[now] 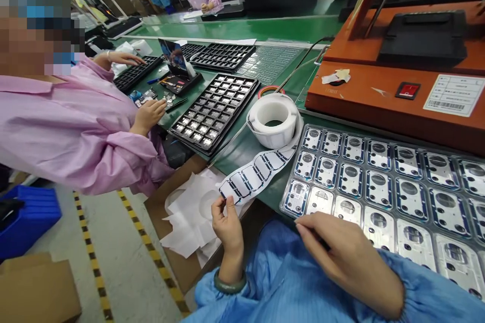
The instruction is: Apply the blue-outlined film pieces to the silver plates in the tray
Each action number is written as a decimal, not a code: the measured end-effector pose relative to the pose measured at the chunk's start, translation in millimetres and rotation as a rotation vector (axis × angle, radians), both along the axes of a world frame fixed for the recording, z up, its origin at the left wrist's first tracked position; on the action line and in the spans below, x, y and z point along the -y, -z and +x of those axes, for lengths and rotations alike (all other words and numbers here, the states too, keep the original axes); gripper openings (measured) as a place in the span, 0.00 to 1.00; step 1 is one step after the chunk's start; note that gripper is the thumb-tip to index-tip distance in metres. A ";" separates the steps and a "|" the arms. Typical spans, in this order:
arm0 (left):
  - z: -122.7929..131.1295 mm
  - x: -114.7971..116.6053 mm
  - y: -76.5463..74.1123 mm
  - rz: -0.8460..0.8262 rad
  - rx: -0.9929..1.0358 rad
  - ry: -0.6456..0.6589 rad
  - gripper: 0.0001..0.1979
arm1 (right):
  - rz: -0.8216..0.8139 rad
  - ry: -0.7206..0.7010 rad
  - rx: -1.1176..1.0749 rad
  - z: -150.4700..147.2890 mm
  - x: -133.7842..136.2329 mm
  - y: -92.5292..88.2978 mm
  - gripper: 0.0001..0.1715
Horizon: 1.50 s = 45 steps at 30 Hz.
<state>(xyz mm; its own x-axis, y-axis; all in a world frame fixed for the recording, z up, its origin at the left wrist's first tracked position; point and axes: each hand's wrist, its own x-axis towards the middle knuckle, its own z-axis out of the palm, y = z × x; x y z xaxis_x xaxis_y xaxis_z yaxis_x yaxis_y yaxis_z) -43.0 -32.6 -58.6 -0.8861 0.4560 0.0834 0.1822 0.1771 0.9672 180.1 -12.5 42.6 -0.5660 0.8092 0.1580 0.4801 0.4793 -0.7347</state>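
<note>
My left hand (228, 222) pinches the free end of a white backing strip (252, 176) that carries several dark-outlined frame-shaped stickers. The strip runs up to a white roll (273, 120) lying on the green table. My right hand (337, 252) is over the near left corner of a clear plastic tray (285, 203), thumb and forefinger drawn together. Anything between those fingertips is too small or hidden to make out. In the tray lie rows of silver plates, each with a round window; many in the farther rows have dark blue borders, while nearest ones look plain.
An orange machine (364, 93) with a red switch stands behind the tray. Black compartment trays (215, 111) lie left of the roll. A co-worker in a pink sleeve (94, 136) works at left. Below the table edge, a cardboard box (182, 267) holds discarded white paper.
</note>
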 end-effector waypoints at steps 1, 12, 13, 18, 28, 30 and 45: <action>-0.2 0.3 -0.4 -0.008 -0.038 -0.007 0.13 | 0.025 -0.045 0.035 -7.3 -0.1 -0.5 0.11; 1.2 2.5 3.2 0.013 -0.150 -0.020 0.12 | 0.597 -0.324 0.199 -108.1 -33.3 19.7 0.18; 0.5 2.3 3.8 0.020 -0.153 -0.024 0.12 | 0.615 -0.325 0.217 -115.5 -38.6 25.6 0.19; -3.7 0.4 4.0 0.049 -0.164 -0.023 0.14 | 0.542 -0.277 0.335 -135.8 -57.7 47.1 0.20; -6.5 0.7 8.7 0.058 -0.271 -0.028 0.09 | 0.489 -0.247 0.355 -136.5 -57.1 49.9 0.20; -7.0 1.4 8.8 0.052 -0.328 -0.024 0.07 | 0.482 -0.242 0.352 -136.9 -56.4 50.1 0.20; -9.6 1.7 -0.5 0.178 -0.718 -0.003 0.05 | 0.460 -0.214 0.312 -136.2 -55.0 54.2 0.20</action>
